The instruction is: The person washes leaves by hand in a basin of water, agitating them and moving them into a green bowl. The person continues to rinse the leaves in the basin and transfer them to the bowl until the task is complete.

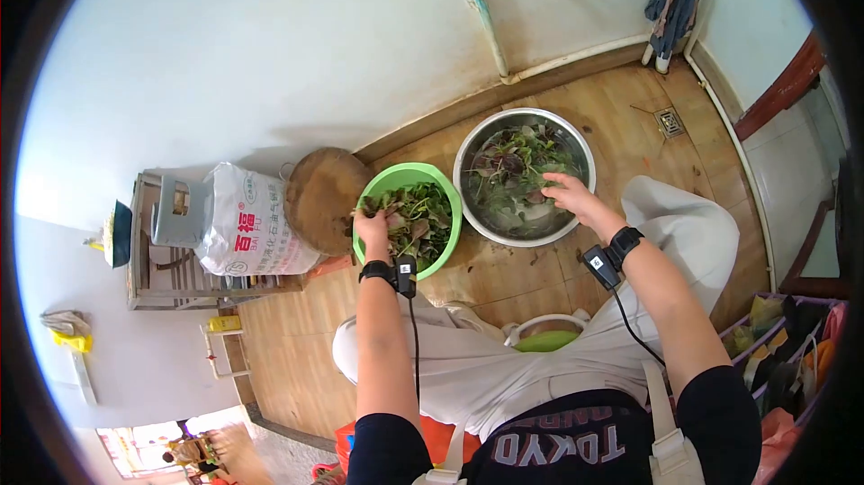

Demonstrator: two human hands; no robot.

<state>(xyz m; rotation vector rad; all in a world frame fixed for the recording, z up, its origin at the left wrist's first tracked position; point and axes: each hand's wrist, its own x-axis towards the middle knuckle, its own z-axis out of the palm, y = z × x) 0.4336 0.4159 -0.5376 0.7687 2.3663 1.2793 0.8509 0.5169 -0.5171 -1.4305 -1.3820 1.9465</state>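
Observation:
A green plastic basin full of green and purple leafy vegetables stands on the wooden floor. My left hand rests in it at the near left rim, fingers closed on a bunch of leaves. Beside it to the right a large steel basin holds water and more leaves. My right hand reaches into the steel basin at its near right side, fingers spread on the wet leaves. Both wrists wear black bands with cables.
A round wooden chopping board leans left of the green basin, next to a white printed sack and a low wooden rack. A pipe runs down the wall. A floor drain lies far right. My knees in white trousers are below.

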